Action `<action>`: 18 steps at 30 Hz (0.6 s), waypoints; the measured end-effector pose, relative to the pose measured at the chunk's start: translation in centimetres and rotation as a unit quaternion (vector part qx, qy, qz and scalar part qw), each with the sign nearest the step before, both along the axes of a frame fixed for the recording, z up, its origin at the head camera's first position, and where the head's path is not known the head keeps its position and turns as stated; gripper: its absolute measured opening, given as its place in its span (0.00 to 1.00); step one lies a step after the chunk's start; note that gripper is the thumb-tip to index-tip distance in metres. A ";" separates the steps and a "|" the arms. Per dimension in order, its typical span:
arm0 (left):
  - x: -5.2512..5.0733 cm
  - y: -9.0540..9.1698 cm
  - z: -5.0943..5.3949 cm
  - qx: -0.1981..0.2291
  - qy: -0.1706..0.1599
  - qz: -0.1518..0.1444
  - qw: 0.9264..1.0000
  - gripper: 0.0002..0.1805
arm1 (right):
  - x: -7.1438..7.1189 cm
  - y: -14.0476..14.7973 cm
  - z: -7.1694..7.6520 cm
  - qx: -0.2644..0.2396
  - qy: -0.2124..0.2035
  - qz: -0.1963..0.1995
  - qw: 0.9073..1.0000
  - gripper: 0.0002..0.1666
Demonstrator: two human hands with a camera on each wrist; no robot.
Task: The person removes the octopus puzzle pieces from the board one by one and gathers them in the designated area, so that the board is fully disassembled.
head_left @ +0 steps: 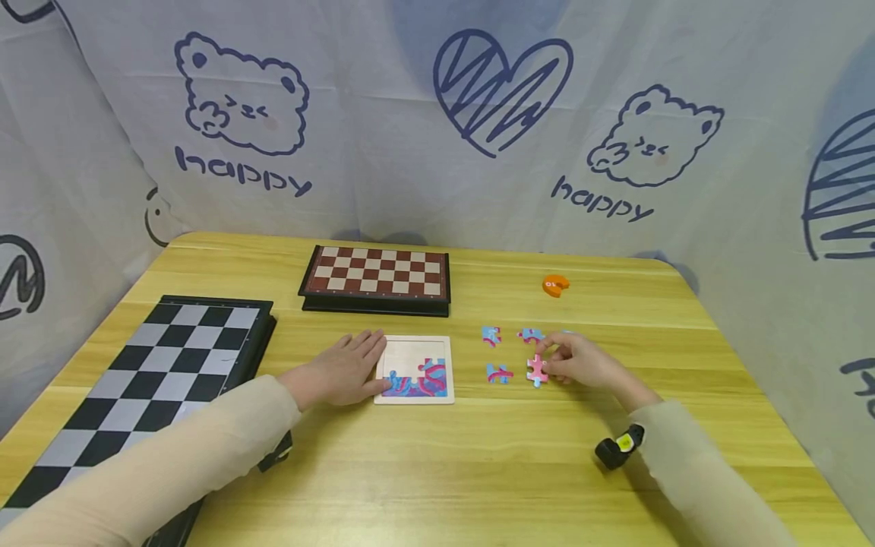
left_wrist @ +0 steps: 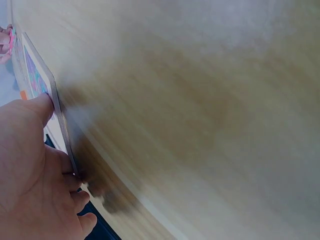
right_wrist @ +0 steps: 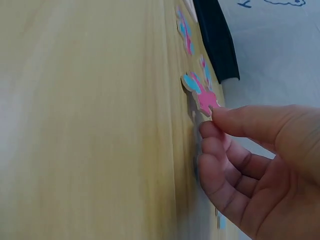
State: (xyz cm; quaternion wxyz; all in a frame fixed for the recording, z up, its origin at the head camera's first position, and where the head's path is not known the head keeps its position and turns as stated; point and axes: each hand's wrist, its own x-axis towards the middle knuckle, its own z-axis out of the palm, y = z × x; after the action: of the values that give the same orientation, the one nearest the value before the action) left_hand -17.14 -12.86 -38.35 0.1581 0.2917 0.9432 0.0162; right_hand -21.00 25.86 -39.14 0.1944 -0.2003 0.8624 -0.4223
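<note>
A yellow wood-grain table (head_left: 478, 471) stands against pale cloth (head_left: 390, 197) printed with bears, hearts and "happy". Two chessboards: a brown one (head_left: 376, 272) at eleven o'clock of the single puzzle tray (head_left: 406, 355), a black-and-white one (head_left: 162, 366) near nine. One orange thing (head_left: 554, 286) lies at two. The left hand (head_left: 344, 371) rests at the tray's nine o'clock edge, fingers straight, thumb apart on top. At three o'clock, the right hand (head_left: 579, 361) pinches one pink puzzle piece (head_left: 536, 370) between thumb and fingers; three loose pieces (head_left: 491, 336) lie nearby, another partly hidden.
</note>
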 end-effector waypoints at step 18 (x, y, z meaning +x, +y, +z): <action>-0.1 0.0 -0.1 -0.005 0.001 0.000 1.000 0.41 | -0.2 0.3 0.4 0.025 -0.025 0.007 0.999 0.10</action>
State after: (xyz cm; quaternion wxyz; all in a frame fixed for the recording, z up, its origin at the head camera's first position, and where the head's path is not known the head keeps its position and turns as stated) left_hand -17.23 -12.87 -38.44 0.1583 0.2914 0.9434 0.0111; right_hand -21.18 26.15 -38.70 0.2238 -0.1908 0.8660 -0.4044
